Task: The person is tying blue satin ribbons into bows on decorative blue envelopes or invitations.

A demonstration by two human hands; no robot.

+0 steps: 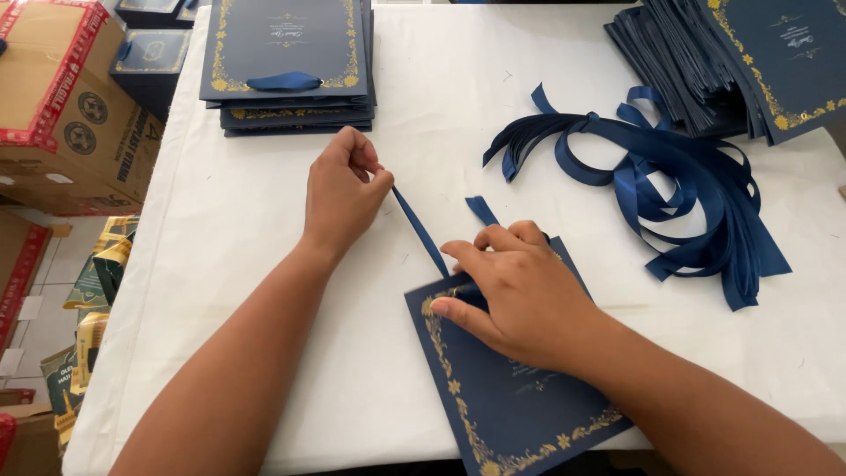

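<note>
A flat navy paper bag with a gold floral border [520,397] lies at the table's near edge. My right hand [515,295] presses down on its top edge. My left hand [345,189] pinches one end of a blue ribbon [421,234] and holds it taut away from the bag to the upper left. The ribbon's other end [481,210] sticks up just beyond my right fingers.
A pile of loose blue ribbons [679,189] lies at the right. Finished bags with ribbon handles are stacked at the back [286,53], and flat bags fan out at the back right [749,62]. The table carries a white cloth [264,264]. Cardboard boxes [70,97] stand at the left.
</note>
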